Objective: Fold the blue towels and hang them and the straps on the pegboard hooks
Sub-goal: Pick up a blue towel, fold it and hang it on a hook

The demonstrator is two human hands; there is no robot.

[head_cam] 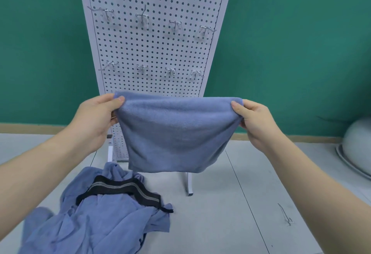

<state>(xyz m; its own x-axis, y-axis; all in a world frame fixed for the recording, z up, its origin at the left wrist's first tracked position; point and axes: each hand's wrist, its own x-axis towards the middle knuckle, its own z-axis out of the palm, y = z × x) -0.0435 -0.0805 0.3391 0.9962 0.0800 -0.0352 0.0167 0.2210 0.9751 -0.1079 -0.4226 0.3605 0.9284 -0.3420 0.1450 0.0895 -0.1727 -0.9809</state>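
I hold a folded blue towel [176, 133] up in the air in front of the white pegboard [154, 48]. My left hand [96, 119] pinches its top left corner and my right hand [257, 121] pinches its top right corner. The towel hangs down doubled and covers the lower part of the board. Two rows of bare metal hooks [142, 17] stick out of the pegboard above the towel. On the floor at the lower left lies a crumpled heap of blue towels [96, 223] with a black and grey strap [124, 190] draped over it.
The pegboard stands on white feet [188, 185] on a grey floor in front of a green wall. A loose metal hook [286, 215] lies on the floor at the right. A pale grey rounded object [357, 145] sits at the right edge.
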